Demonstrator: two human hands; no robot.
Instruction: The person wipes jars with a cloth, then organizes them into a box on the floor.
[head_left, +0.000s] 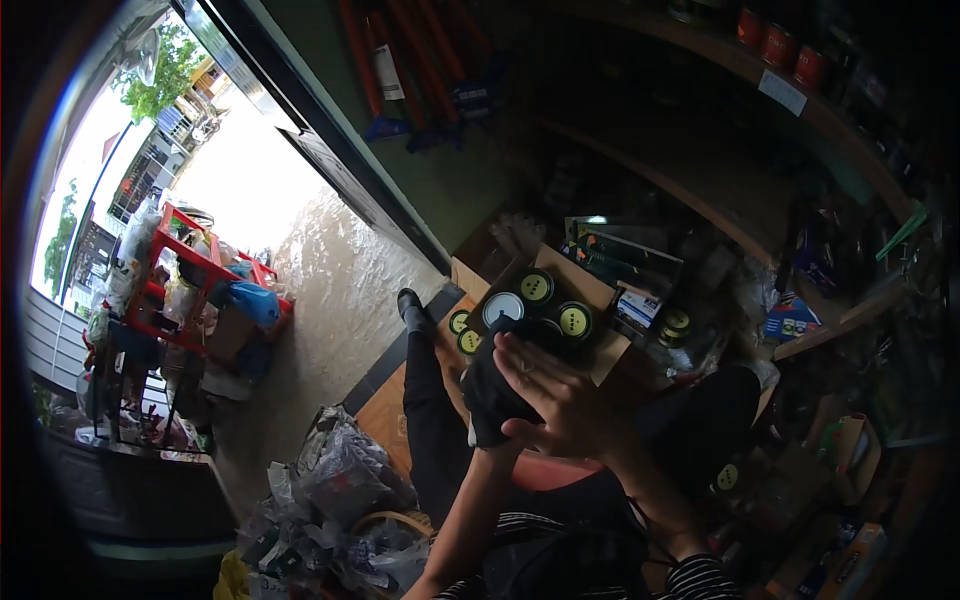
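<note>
My left hand [493, 395] is covered by a black cloth or glove, so its fingers are hidden. Against it lies my right hand [560, 400], its fingers stretched out and a ring on one of them. Just beyond both hands stands an open cardboard box [610, 362] with several round cans inside. Yellow-green lids with dark dots top some, such as one can [574, 320], while another can [503, 308] has a pale top. Two more yellow-lidded cans [468, 341] sit left of the box.
Clear plastic bags [345, 475] are heaped at lower left. A red rack [190, 250] with goods stands by the bright doorway. Wooden shelves [690, 200] rise at the right, with red cans [779, 45] on top. Another yellow-lidded can [675, 323] is right of the box.
</note>
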